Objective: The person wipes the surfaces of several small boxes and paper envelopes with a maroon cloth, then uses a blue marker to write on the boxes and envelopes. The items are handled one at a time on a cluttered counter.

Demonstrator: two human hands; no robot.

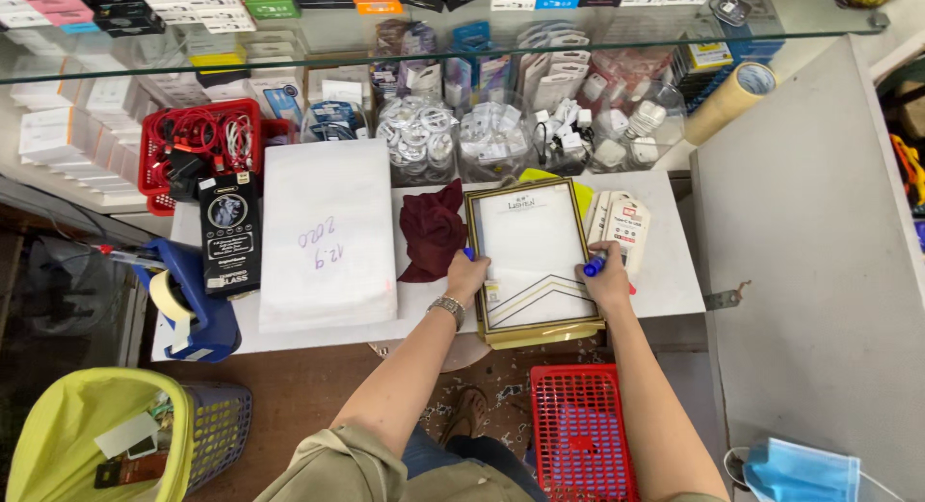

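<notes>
A white flat package with a gold and black border (532,256) lies on the white table (674,271), on top of similar ones. My left hand (468,276) presses on its left edge, a metal watch on the wrist. Over its right edge, my right hand (607,278) holds a blue marker (594,265) with the tip near the package. A dark red cloth (433,229) lies just left of the package, beside my left hand.
A large white bag (328,234) and a black box (229,234) lie to the left, next to a blue tape dispenser (191,304). Red baskets (196,147) (581,430), clear tubs of accessories (501,136), a tape roll (729,101), a yellow-lined bin (96,435) and a face mask (800,471) surround the table.
</notes>
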